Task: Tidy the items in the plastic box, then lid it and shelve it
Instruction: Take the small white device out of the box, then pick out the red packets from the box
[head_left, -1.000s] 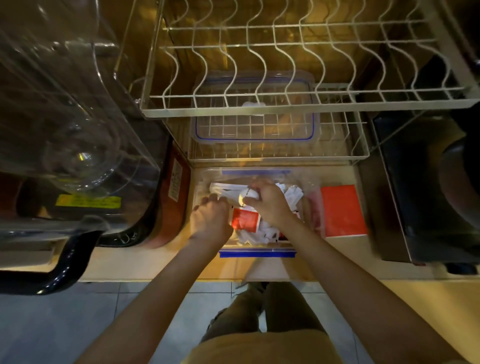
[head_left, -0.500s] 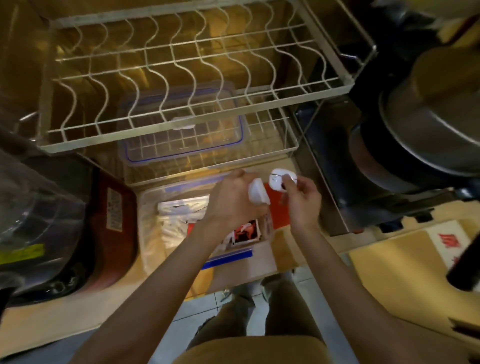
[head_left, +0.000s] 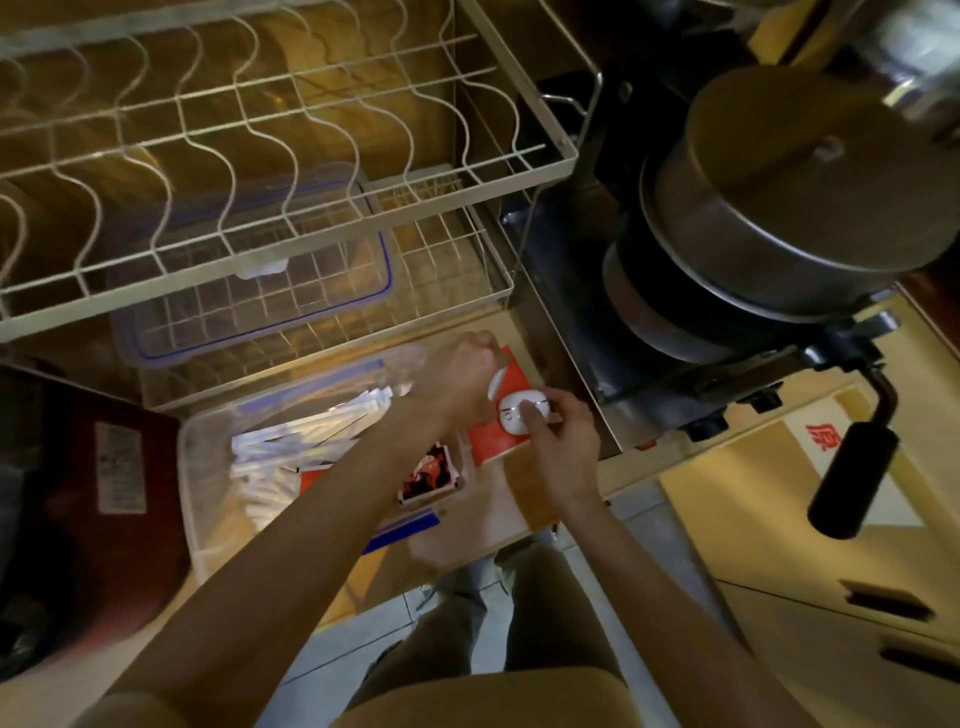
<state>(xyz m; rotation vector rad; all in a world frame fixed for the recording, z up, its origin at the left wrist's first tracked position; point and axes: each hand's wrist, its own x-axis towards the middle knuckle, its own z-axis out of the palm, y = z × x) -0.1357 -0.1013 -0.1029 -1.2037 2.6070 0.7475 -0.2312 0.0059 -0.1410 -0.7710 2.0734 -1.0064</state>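
The clear plastic box (head_left: 208, 467) stands open on the wooden counter, holding white sachets (head_left: 270, 457) and a red-and-black packet (head_left: 428, 473). Its blue-rimmed lid (head_left: 249, 270) lies on the lower wire shelf behind it. My right hand (head_left: 558, 441) grips a small round white object (head_left: 519, 415) to the right of the box, over a red booklet (head_left: 493, 441). My left hand (head_left: 462, 379) reaches across the box and is closed on a small white piece (head_left: 496, 384) just beside that object.
A white wire dish rack (head_left: 291, 171) hangs over the lid and shelf. A steel pot (head_left: 779, 197) sits on a dark stove at the right, with a black handle (head_left: 852, 467) sticking out. A dark red appliance (head_left: 78, 493) stands left of the box.
Both hands rose out of the box with the small white object and moved right, now above the red booklet. The view swung right toward the pot.
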